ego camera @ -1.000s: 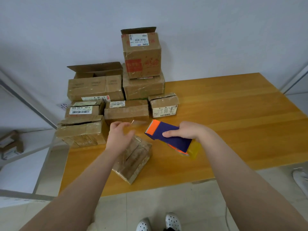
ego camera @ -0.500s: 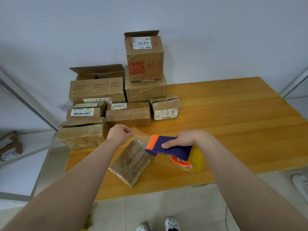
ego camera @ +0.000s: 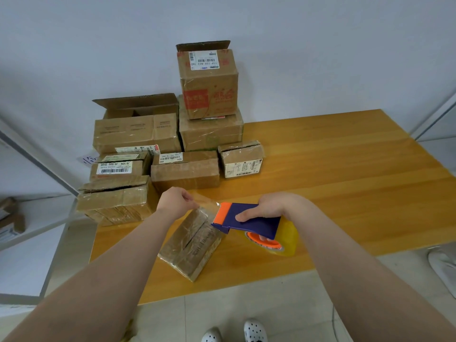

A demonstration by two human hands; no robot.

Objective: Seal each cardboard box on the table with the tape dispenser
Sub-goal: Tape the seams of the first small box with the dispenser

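Now I have the right hand (ego camera: pixel 270 208) curled round the tape dispenser (ego camera: pixel 249 220), the left hand (ego camera: pixel 176 202) pinching its clear tape (ego camera: pixel 207 202) over the cardboard box (ego camera: pixel 190 245) on the surface (ego camera: pixel 345 193).

Wooden table (ego camera: pixel 345 181), orange-brown top. Far left: cluster of cardboard boxes (ego camera: pixel 185 172), some stacked against the wall. Near edge, left of centre: one flat box (ego camera: pixel 190 245) lying diagonally, apart from the cluster.
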